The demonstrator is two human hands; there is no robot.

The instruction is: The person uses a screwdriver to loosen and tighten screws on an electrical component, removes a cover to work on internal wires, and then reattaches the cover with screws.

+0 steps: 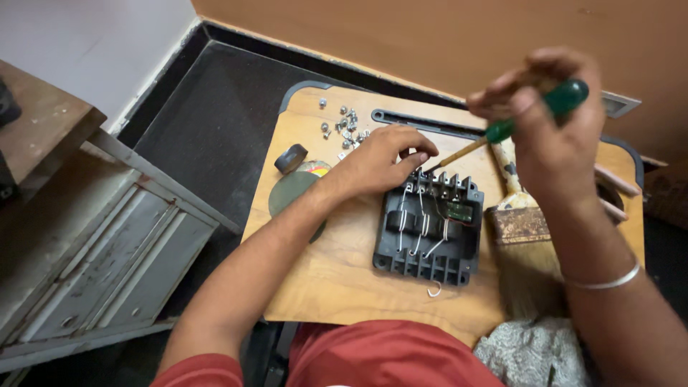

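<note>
A black plastic electrical module point(428, 233) with white wires lies on a small wooden desk top point(337, 272). My left hand point(383, 159) rests at the module's top left corner, fingertips pinched together on something too small to make out. My right hand point(552, 122) is closed around the green handle of a screwdriver point(516, 122). Its shaft slants down and left, and the tip meets the module's upper edge beside my left fingertips.
Several loose screws point(342, 127) lie at the desk's far left. A black tape roll point(290, 158) and a round disc point(294, 192) sit at the left edge. A wide paintbrush point(517, 215) lies right of the module. A grey metal cabinet point(93, 244) stands to the left.
</note>
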